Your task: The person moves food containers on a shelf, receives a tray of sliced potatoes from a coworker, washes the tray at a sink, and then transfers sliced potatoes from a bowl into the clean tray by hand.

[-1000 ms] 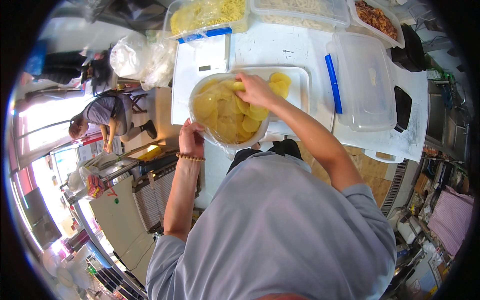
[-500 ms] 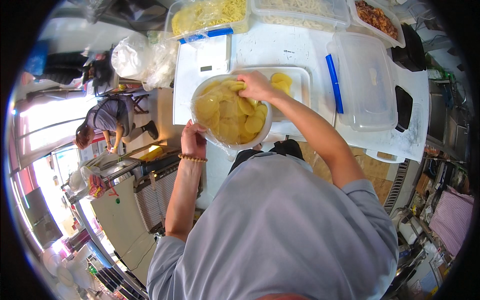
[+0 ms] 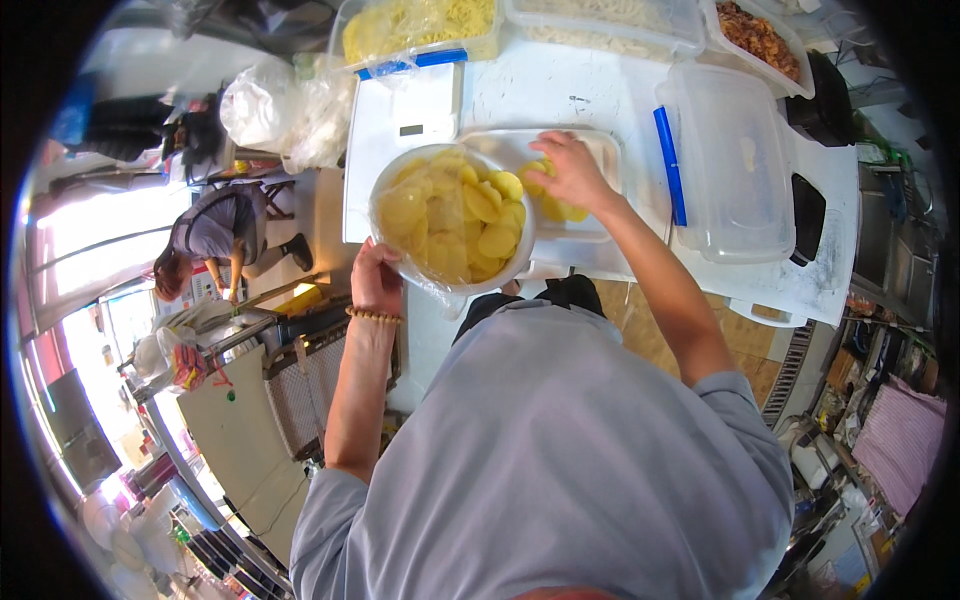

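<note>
A round white bowl (image 3: 527,252) full of thin yellow potato slices (image 3: 455,225) tilts toward me at the near edge of the table. Clear plastic film (image 3: 405,212) covers its left part. My left hand (image 3: 377,280) grips the lower left rim, wearing a beaded bracelet. To the right of the bowl, my right hand (image 3: 575,172) is over a white tray (image 3: 600,150), fingers curled around a few potato slices. Other slices lie on the tray just below that hand. The fingertips partly hide the slices they hold.
A white scale (image 3: 425,110) stands behind the bowl. Tubs of yellow noodles (image 3: 420,30), white noodles (image 3: 610,22) and reddish-brown food (image 3: 755,45) line the far edge. At right lies a clear lidded box (image 3: 730,165) with a blue clip (image 3: 670,165). Another person (image 3: 215,235) bends over at far left.
My right hand has moved right, from inside the bowl to above the tray, with potato slices in its fingers. The bowl and my left hand have shifted slightly left.
</note>
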The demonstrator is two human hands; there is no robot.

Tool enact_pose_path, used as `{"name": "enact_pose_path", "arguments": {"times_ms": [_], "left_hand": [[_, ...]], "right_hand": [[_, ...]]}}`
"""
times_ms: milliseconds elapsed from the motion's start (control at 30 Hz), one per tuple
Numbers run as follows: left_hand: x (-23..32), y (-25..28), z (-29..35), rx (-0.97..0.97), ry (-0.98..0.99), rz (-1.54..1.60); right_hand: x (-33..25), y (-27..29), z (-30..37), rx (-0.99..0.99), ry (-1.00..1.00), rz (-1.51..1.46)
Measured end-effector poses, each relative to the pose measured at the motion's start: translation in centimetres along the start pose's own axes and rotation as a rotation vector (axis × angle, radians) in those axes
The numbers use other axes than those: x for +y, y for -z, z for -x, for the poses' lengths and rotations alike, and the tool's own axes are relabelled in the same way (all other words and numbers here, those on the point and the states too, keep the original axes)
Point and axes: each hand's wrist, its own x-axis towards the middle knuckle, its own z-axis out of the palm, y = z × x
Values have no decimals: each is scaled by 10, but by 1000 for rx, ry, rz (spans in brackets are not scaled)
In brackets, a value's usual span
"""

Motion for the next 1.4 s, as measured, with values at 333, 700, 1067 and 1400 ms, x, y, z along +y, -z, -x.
{"name": "enact_pose_path", "arguments": {"times_ms": [333,700,1067,1400], "left_hand": [[-1,-9,-6,-51,-51,-33],[-1,-12,-4,-9,-48,-86],[6,-5,0,10,-37,-61],[1,-12,0,8,-40,-80]], "right_hand": [[-80,-22,37,-230,127,123],[-66,-34,27,-118,78,249],[14,-11,20,50,-216,-306],[-57,-40,5,13,-11,83]]}}
